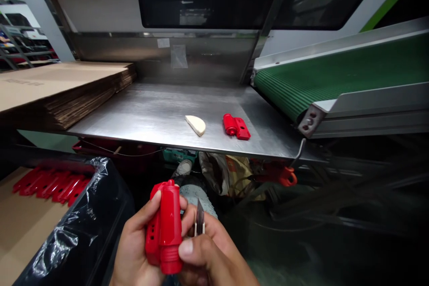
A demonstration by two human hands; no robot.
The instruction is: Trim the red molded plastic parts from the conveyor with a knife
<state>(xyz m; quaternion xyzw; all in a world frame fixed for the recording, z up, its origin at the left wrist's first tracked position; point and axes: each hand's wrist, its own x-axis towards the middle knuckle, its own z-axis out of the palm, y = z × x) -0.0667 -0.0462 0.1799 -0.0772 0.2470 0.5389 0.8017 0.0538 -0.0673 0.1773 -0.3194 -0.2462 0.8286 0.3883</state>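
My left hand (137,237) is closed around a red molded plastic part (170,225), a ribbed cylinder with a slotted block along its side, held upright. My right hand (214,250) grips a utility knife (199,219), its pointed blade facing up beside the part. The right thumb touches the part's lower ribbed end. On the metal table (150,116) lies a second red plastic part (236,126) of like shape. Left of it is a cream-coloured half-round piece (195,125), whose material I cannot tell.
Stacked flat cardboard (67,80) covers the table's left side. A green conveyor belt (348,71) slopes down to the right end. At lower left, a box lined with black plastic (90,214) holds several red parts (50,184) on cardboard. Orange-handled scissors (287,176) hang below the table edge.
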